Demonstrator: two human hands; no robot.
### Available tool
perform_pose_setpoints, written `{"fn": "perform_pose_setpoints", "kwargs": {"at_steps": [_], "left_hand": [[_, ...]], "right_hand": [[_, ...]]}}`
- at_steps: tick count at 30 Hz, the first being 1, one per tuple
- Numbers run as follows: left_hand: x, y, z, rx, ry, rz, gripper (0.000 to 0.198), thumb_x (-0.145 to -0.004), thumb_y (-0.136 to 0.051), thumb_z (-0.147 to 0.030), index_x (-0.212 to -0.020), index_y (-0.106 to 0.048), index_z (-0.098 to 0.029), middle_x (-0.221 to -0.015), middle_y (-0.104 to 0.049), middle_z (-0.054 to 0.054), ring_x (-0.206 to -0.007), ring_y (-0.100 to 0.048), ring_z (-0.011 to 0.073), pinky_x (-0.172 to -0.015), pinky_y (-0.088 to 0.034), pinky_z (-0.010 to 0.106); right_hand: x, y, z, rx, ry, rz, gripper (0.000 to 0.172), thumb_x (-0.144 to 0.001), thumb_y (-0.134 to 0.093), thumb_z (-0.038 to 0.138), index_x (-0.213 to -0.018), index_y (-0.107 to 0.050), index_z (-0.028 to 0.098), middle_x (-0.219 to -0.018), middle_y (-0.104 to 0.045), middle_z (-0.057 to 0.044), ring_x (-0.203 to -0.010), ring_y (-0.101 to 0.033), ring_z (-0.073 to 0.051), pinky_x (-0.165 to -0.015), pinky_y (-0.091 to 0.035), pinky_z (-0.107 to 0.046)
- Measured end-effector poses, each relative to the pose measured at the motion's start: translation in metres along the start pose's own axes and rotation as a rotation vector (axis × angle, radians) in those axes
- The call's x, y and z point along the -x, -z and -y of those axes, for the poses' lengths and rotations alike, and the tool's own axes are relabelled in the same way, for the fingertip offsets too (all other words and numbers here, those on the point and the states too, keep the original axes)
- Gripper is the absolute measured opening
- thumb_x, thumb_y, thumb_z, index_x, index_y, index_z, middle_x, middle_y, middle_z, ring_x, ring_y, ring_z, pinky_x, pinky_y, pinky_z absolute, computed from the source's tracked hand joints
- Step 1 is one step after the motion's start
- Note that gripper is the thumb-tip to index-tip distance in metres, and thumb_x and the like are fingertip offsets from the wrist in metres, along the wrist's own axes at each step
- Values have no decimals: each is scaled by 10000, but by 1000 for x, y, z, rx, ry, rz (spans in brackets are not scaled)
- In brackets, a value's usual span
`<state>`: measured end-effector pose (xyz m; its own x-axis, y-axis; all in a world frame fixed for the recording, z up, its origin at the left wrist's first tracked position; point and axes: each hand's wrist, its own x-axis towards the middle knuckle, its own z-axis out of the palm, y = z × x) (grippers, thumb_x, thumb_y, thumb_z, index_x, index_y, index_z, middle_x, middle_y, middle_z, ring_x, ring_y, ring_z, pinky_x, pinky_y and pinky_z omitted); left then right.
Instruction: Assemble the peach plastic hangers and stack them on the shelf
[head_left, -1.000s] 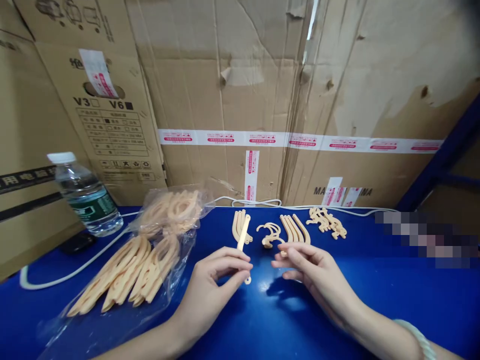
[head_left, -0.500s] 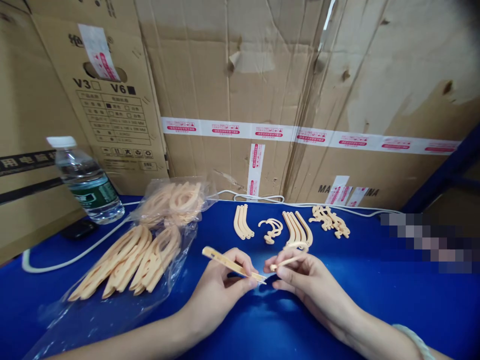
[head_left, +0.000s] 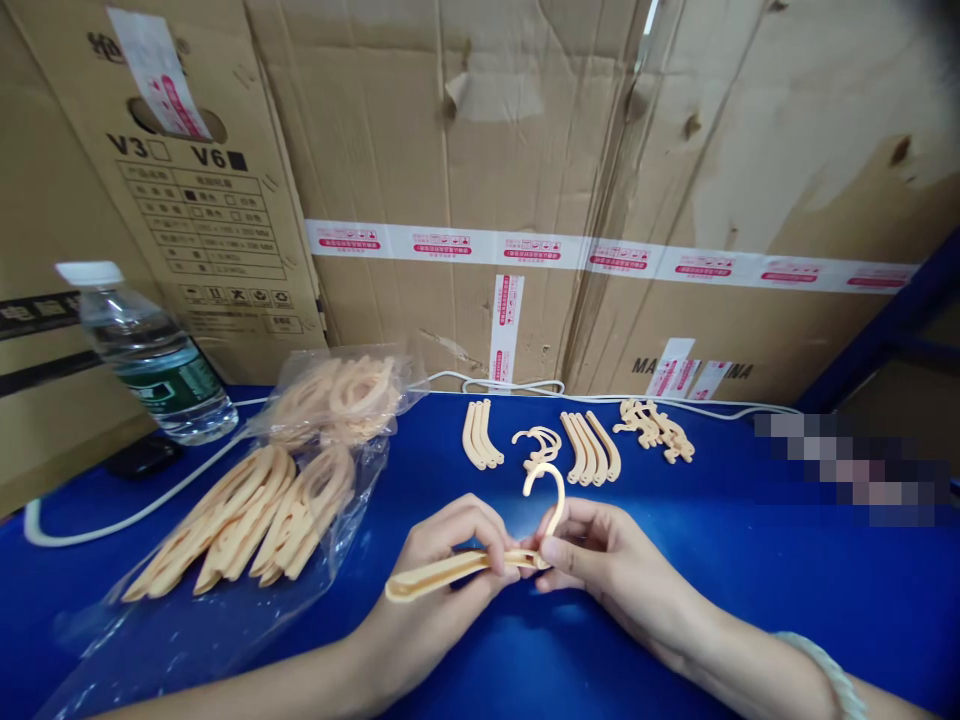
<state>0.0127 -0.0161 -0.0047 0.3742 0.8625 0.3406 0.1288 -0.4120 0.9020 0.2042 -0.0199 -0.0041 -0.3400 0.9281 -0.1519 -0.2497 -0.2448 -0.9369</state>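
Note:
My left hand [head_left: 457, 560] is closed around a cream plastic hanger arm [head_left: 435, 576], whose free end points left. My right hand [head_left: 607, 560] pinches the base of a cream hanger hook [head_left: 556, 490], its curve standing up above the fingers. The hook's base meets the inner end of the arm between my fingertips; how far they fit together is hidden. Just beyond my hands lie several curved hanger arms [head_left: 589, 448], a small group of loose hooks [head_left: 541, 446] and another set of hanger arms [head_left: 481, 436].
A clear plastic bag [head_left: 360, 500] with several folded hangers [head_left: 225, 520] lies at left. Behind it stand a water bottle [head_left: 154, 360] and a black object [head_left: 142, 455]. Small cream connector pieces [head_left: 654, 430] lie at back right. A white cable [head_left: 517, 385] runs along the cardboard wall [head_left: 420, 150].
My right hand has turned the hook upright and brought its base against the hanger arm. My left hand has tilted the arm, lowering its free end. The view has shifted slightly.

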Motion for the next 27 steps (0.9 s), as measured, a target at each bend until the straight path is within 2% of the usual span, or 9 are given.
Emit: {"fn": "perform_pose_setpoints", "kwargs": {"at_steps": [4,10,15,18,21,25,27], "left_hand": [[1,0,4,-17,27,12,168,-817,-631,-177,-664,-561,-190,-773,-604,4,-720,-597,145,-650,-460,243],[1,-5,2,19,139,-3,167,-763,-646,-185,-640,-534,-187,-746,-550,-15,-674,-585,133,-595,-460,228],[-3,-8,-1,243,244,-20,181,-722,-679,-188,-753,-501,-201,-697,-559,-48,-656,-619,126,-619,-504,229],[-5,-10,0,271,254,-36,213,-694,-698,-164,-778,-505,-200,-714,-573,-47,-664,-613,118,-610,-508,214],[-6,-11,3,276,268,24,188,-715,-699,-179,-784,-524,-190,-765,-618,-29,-699,-634,123,-650,-520,231],[-7,-10,5,333,354,54,233,-698,-733,-216,-748,-507,-187,-708,-642,-43,-661,-649,118,-656,-513,237],[-9,-8,5,349,386,37,242,-671,-746,-213,-741,-516,-185,-694,-656,-40,-657,-654,123,-656,-503,239]], "right_hand": [[-2,-2,0,52,40,-18,356,-598,-872,376,-722,-638,139,-686,-693,-21,-616,-663,-119,-634,-552,-230],[-2,-5,-2,137,82,-55,373,-564,-879,385,-679,-604,160,-575,-655,5,-553,-632,-128,-603,-532,-252],[-1,-6,-3,167,139,-72,337,-593,-861,374,-656,-607,162,-612,-624,15,-549,-567,-102,-568,-485,-218],[-2,-7,-4,207,208,-97,324,-598,-858,355,-624,-602,160,-630,-578,27,-548,-493,-81,-495,-423,-178],[-3,-9,-9,219,200,-85,340,-625,-835,399,-636,-592,161,-606,-555,32,-499,-438,-68,-431,-379,-165],[-4,-7,-9,246,181,0,363,-662,-789,476,-683,-615,158,-614,-558,25,-458,-472,-77,-419,-431,-199],[-7,4,1,351,227,-15,339,-742,-723,487,-788,-668,156,-631,-567,17,-452,-495,-85,-438,-447,-216]]}}
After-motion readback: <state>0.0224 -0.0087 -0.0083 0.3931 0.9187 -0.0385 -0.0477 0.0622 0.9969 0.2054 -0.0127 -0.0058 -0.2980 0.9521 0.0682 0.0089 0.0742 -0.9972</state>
